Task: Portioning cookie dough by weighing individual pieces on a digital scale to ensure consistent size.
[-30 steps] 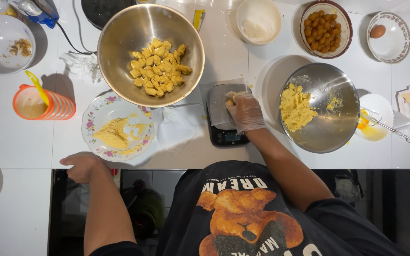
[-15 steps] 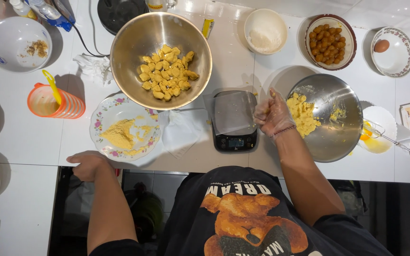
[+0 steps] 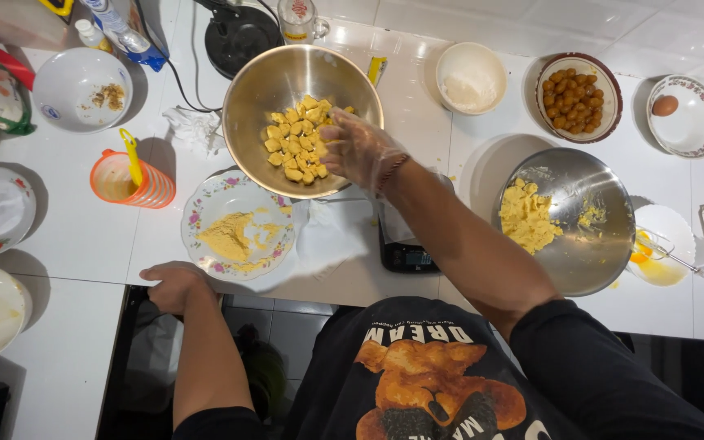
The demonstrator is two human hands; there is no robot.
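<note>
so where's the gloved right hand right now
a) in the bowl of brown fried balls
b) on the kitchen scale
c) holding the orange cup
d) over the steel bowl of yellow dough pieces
d: the right hand, in a clear glove, is over the steel bowl above the yellow dough pieces, while the left hand rests at the counter edge.

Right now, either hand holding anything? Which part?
Right hand, in a clear glove, hovers over the yellow pieces in the steel bowl; any hold cannot be told. Left hand grips the counter edge.
</note>
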